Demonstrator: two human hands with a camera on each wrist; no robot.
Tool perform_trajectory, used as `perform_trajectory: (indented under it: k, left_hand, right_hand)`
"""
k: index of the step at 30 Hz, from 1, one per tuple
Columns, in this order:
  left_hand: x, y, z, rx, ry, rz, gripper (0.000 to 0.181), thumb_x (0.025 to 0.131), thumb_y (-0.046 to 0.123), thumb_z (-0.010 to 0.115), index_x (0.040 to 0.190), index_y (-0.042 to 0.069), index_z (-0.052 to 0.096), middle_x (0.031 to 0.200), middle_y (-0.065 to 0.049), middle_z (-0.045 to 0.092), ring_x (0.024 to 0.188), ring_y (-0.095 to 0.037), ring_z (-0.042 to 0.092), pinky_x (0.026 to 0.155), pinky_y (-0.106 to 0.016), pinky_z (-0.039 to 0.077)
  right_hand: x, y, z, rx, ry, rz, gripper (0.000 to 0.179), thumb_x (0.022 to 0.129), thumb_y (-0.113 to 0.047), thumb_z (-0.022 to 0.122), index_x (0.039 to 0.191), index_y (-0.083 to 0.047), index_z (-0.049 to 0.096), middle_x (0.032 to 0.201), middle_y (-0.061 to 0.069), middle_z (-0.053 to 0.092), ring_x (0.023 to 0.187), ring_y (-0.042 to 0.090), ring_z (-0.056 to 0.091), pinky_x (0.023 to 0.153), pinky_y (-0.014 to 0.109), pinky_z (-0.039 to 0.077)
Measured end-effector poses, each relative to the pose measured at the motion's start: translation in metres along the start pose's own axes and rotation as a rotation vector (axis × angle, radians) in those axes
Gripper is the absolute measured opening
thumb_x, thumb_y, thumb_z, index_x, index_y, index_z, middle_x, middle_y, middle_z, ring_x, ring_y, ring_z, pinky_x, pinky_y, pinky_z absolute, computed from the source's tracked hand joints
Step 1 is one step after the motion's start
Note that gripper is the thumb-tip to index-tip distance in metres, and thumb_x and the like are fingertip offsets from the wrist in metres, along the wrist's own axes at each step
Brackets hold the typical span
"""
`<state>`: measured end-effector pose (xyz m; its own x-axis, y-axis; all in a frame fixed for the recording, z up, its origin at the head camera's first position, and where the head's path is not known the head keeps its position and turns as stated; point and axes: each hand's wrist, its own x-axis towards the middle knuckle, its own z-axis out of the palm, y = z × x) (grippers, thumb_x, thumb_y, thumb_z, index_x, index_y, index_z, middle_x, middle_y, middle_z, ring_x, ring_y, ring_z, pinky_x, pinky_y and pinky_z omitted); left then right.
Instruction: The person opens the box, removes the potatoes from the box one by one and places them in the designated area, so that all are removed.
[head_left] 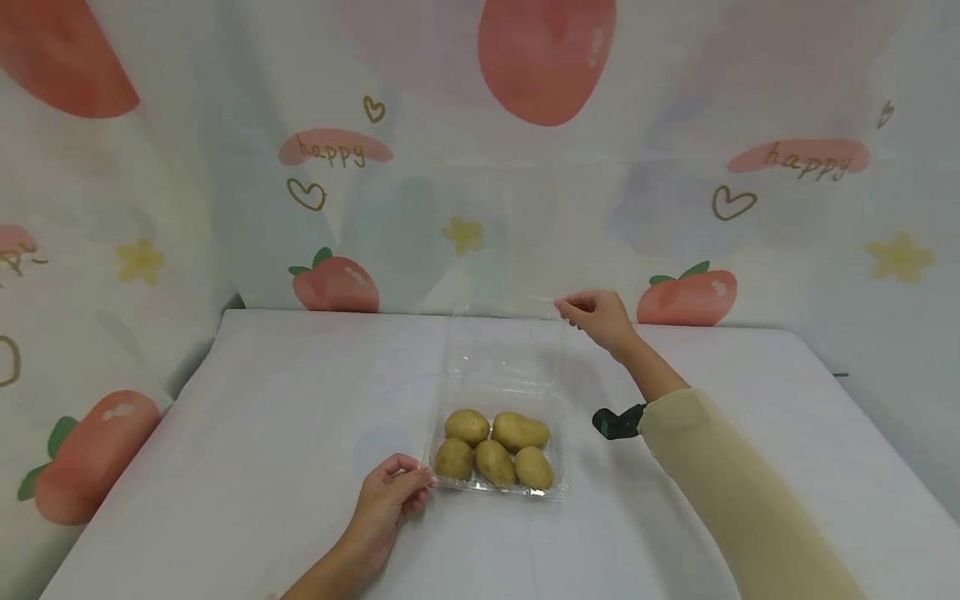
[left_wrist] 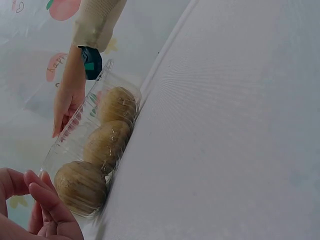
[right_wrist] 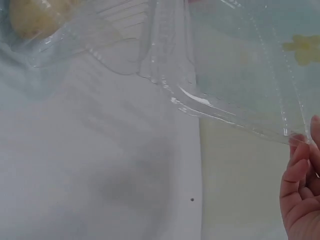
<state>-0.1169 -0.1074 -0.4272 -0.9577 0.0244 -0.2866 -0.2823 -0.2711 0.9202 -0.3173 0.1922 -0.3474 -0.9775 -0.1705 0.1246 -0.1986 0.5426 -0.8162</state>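
Note:
A clear plastic clamshell box (head_left: pixel 557 487) stands on the white table with several potatoes (head_left: pixel 495 462) in its base. Its see-through lid (head_left: pixel 502 367) is raised at the back, hinged to the base. My left hand (head_left: pixel 386 504) pinches the base's front left corner between thumb and fingers; in the left wrist view the left hand (left_wrist: pixel 45 210) is at the rim beside the nearest potato (left_wrist: pixel 80 187). My right hand (head_left: pixel 600 321) pinches the lid's far right corner. The right wrist view shows the right hand (right_wrist: pixel 302 185) with that lid corner (right_wrist: pixel 295 140) between its fingertips.
White cloth covers the table (head_left: pixel 300 400). Behind it hangs a pale curtain (head_left: pixel 525 208) printed with peaches, hearts and flowers. A dark wrist device (head_left: pixel 618 423) sits at the right sleeve's cuff.

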Motion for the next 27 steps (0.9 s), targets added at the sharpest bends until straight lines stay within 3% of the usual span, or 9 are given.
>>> perform_trajectory:
  k: [3,10,16,27]
  left_hand:
    - [-0.001,-0.001,0.000,0.002,-0.013,-0.006,0.011,0.081,0.004,0.060,0.082,0.008,0.050,0.075,-0.002,0.062,0.061,-0.007,0.052,0.058,-0.019,0.044]
    - [0.000,-0.001,-0.002,-0.005,-0.024,-0.007,0.011,0.081,0.006,0.061,0.083,0.008,0.050,0.076,-0.003,0.062,0.061,-0.007,0.052,0.058,-0.019,0.043]
    - [0.000,-0.002,-0.002,-0.022,-0.039,-0.009,0.010,0.081,0.006,0.060,0.082,0.008,0.051,0.076,-0.003,0.063,0.061,-0.006,0.052,0.058,-0.019,0.043]
    - [0.003,-0.001,-0.004,-0.033,-0.046,-0.023,0.011,0.081,0.007,0.060,0.084,0.008,0.050,0.077,-0.004,0.063,0.062,-0.008,0.051,0.058,-0.020,0.043]
  right_hand:
    - [-0.001,0.009,0.006,0.016,0.014,0.065,0.039,0.089,-0.029,0.059,0.112,0.003,0.060,0.100,0.021,0.060,0.086,0.026,0.053,0.082,0.044,0.045]
    - [-0.003,0.022,0.019,-0.017,-0.019,0.186,0.035,0.092,-0.024,0.056,0.113,0.004,0.060,0.100,0.017,0.061,0.087,0.025,0.054,0.079,0.031,0.046]
    - [-0.003,0.035,0.030,-0.027,-0.062,0.279,0.033,0.092,-0.020,0.056,0.111,0.006,0.061,0.088,0.012,0.062,0.076,0.017,0.053,0.068,0.021,0.046]
    - [-0.008,0.043,0.042,-0.089,-0.024,0.271,0.032,0.091,-0.022,0.058,0.101,0.008,0.064,0.074,0.007,0.061,0.070,0.016,0.051,0.062,0.022,0.043]
